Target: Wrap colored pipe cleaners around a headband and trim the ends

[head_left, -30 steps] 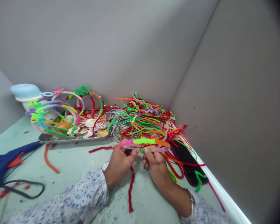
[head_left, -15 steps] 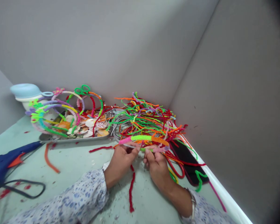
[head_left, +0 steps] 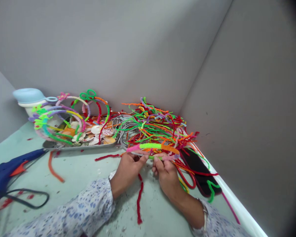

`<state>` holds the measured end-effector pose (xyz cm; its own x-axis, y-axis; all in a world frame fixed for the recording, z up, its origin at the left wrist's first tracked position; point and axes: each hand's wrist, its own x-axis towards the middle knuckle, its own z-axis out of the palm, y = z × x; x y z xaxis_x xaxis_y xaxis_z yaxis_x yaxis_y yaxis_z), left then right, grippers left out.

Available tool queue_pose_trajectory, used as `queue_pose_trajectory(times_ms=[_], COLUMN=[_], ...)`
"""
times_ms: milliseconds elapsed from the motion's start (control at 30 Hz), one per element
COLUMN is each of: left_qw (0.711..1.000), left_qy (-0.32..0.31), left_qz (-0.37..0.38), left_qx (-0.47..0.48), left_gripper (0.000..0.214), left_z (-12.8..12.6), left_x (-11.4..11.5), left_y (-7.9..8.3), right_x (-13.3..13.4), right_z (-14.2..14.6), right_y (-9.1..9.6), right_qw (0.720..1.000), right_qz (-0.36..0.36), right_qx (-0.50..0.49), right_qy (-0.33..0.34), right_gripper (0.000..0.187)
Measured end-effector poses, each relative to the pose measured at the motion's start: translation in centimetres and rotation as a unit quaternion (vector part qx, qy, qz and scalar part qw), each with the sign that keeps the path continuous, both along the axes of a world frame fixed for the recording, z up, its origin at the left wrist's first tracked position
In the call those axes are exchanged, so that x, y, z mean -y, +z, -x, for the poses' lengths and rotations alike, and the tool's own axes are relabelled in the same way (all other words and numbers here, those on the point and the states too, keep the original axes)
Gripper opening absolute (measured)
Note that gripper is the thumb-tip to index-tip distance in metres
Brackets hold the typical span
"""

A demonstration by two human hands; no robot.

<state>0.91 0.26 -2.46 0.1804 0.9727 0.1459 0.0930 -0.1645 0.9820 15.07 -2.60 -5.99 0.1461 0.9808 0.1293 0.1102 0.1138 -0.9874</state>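
- left hand (head_left: 127,168) and right hand (head_left: 166,172) both have fingers pinched on the wrapped headband (head_left: 150,145), I think
- it's just over the table (head_left: 84,171), by the pipe cleaner pile (head_left: 158,126)

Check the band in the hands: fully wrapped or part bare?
Part bare, it seems. Pink, green and orange wraps cover the upper arc of the band; a thin grey stretch shows beside the left hand.

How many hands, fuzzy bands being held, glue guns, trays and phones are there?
hands: 2, left hand and right hand
fuzzy band, held by both: 1
glue gun: 1
tray: 1
phone: 1
total: 6
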Motion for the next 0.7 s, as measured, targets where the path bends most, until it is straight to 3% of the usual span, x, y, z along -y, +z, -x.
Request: queue_pose_trajectory(times_ms=[300, 533, 700], left_qw=[0.997, 0.999, 0.997], left_qy=[0.001, -0.015, -0.021], left_qz=[0.076, 0.032, 0.058], left_qx=[-0.006, -0.023, -0.039], left_gripper=[0.019, 0.021, 0.024], left_z=[-0.12, 0.08, 0.19], left_x=[0.04, -0.22, -0.24], left_y=[0.71, 0.29, 0.19], right_x=[0.22, -0.16, -0.19], right_z=[-0.05, -0.18, -0.25], right_y=[0.54, 0.17, -0.11], right_qw=[0.999, 0.999, 0.999], right_qz=[-0.023, -0.001, -0.018], right_qx=[0.044, 0.038, 0.041], right_qy=[0.004, 0.01, 0.011], right_gripper=[0.026, 0.027, 0.028])
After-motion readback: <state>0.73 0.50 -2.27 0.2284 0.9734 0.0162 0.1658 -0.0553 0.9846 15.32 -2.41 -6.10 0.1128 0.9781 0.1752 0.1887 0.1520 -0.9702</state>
